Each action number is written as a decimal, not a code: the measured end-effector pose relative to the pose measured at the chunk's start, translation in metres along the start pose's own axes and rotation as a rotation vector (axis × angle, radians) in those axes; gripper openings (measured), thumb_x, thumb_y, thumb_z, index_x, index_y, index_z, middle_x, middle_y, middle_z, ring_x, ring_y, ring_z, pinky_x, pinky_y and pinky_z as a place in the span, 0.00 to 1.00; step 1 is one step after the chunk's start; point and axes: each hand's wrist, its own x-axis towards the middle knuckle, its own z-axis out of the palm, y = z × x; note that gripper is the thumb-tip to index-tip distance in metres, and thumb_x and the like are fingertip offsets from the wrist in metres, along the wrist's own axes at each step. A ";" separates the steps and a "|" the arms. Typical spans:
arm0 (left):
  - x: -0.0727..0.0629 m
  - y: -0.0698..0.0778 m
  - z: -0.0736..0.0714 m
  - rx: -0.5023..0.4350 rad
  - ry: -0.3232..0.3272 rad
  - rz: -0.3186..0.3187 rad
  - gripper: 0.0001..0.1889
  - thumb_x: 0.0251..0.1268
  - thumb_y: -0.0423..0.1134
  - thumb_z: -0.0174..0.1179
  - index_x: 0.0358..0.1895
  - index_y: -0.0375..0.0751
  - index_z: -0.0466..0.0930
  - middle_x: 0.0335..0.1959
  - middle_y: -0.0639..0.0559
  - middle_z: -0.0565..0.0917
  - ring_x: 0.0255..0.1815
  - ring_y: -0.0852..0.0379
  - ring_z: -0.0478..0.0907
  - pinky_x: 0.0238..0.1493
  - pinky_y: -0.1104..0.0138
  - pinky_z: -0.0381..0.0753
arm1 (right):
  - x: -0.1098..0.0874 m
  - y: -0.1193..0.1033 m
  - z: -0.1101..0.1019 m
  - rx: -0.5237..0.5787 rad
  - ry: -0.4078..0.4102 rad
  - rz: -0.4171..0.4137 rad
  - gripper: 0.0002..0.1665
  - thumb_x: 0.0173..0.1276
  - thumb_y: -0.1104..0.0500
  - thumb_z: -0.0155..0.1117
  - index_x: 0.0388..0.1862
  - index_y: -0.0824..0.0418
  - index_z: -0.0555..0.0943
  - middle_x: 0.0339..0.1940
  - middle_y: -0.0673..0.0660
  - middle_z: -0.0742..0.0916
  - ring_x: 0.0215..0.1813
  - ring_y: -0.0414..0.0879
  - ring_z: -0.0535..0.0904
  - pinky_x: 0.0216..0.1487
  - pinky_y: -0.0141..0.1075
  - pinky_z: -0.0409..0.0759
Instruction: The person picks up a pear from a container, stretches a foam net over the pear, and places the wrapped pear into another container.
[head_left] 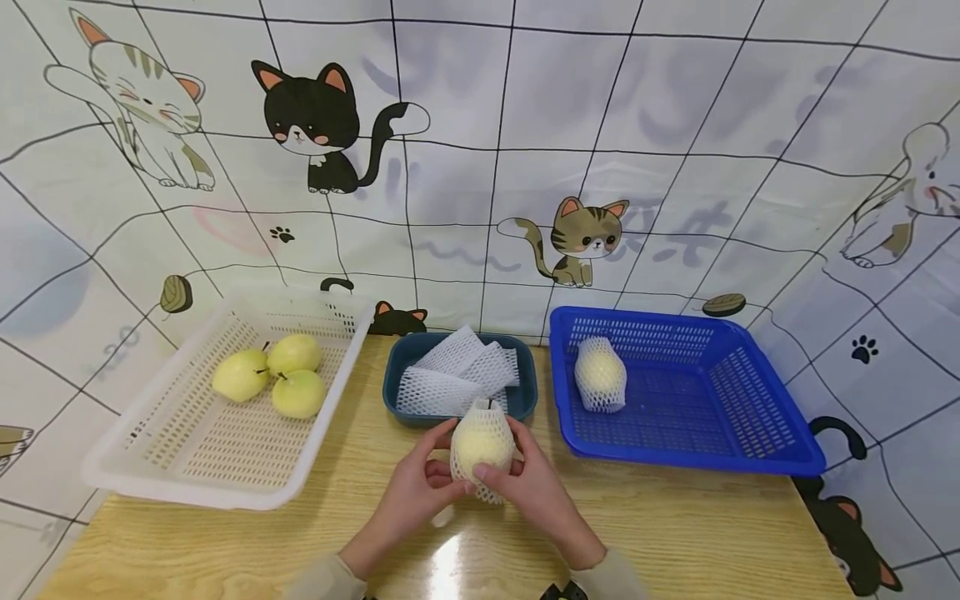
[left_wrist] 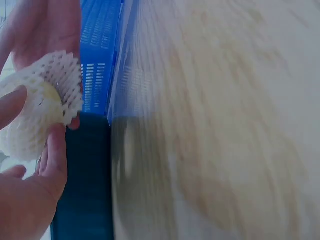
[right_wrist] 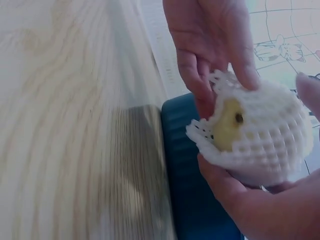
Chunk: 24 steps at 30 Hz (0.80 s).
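Note:
A pale yellow pear [head_left: 482, 443] in a white foam net sleeve is held between both hands in front of the teal bin. My left hand [head_left: 422, 483] grips its left side, and my right hand [head_left: 537, 492] grips the right side with the thumb across the front. The dark stem pokes out at the top in the head view. In the right wrist view the sleeve's open end [right_wrist: 200, 135] leaves the pear's bottom [right_wrist: 231, 125] bare. Flat foam net sleeves [head_left: 457, 375] lie in the teal bin [head_left: 420, 419] just behind the hands.
At left a white basket [head_left: 202, 450] holds 3 bare pears [head_left: 298, 393]. On the right, a blue basket [head_left: 675, 458] contains one sleeved pear [head_left: 602, 375] near its left wall. All stand on a wooden table [head_left: 675, 533] before a cat-patterned sheet [head_left: 465, 183].

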 end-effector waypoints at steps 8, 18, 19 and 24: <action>0.003 0.006 0.005 0.058 -0.012 0.065 0.48 0.57 0.32 0.77 0.79 0.37 0.59 0.63 0.41 0.72 0.48 0.52 0.85 0.51 0.59 0.86 | 0.000 -0.004 -0.002 -0.050 0.099 -0.028 0.46 0.71 0.53 0.69 0.81 0.61 0.57 0.66 0.70 0.74 0.54 0.57 0.84 0.47 0.45 0.87; 0.003 0.003 0.001 0.053 -0.047 0.190 0.31 0.78 0.33 0.57 0.79 0.34 0.58 0.71 0.36 0.73 0.70 0.38 0.74 0.67 0.48 0.75 | -0.007 -0.013 -0.015 -0.018 0.142 -0.079 0.43 0.73 0.56 0.65 0.80 0.64 0.58 0.65 0.69 0.76 0.56 0.55 0.82 0.51 0.38 0.84; 0.003 0.002 0.002 0.052 -0.039 0.208 0.30 0.78 0.32 0.55 0.79 0.34 0.59 0.71 0.36 0.73 0.71 0.37 0.73 0.68 0.48 0.74 | -0.008 -0.014 -0.017 -0.013 0.140 -0.092 0.42 0.73 0.57 0.64 0.80 0.64 0.59 0.65 0.69 0.76 0.57 0.55 0.82 0.51 0.37 0.84; 0.005 0.001 0.005 0.119 -0.016 0.338 0.27 0.78 0.31 0.54 0.77 0.33 0.64 0.72 0.37 0.74 0.73 0.41 0.71 0.66 0.47 0.75 | -0.015 -0.026 -0.026 -0.009 0.133 -0.144 0.40 0.74 0.58 0.61 0.80 0.66 0.58 0.65 0.69 0.76 0.59 0.51 0.80 0.55 0.35 0.82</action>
